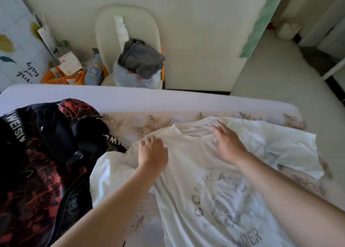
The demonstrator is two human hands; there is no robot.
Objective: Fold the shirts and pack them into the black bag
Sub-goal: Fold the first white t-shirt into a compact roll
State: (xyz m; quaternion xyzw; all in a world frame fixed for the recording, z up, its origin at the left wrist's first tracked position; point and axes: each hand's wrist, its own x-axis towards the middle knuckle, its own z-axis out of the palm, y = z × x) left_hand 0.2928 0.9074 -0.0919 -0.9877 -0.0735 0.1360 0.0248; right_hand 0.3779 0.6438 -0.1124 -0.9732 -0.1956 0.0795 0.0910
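Home bedroom, seemingly: bed (130, 101) (patterned sheet (128, 124)), chair (145, 22).

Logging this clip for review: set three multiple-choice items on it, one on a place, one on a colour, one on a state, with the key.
1. Where does the bag lie from the shirt?
A. to its right
B. to its left
C. on top of it

2. What colour is the shirt?
A. yellow
B. blue
C. white

3. The shirt is:
A. spread out on the bed
B. folded small
C. packed in the bag

Key:
1 B, the bag sits at the bed's left side, beside the shirt.
2 C, it is white cloth with a grey print.
3 A, its body and sleeves lie unfolded.
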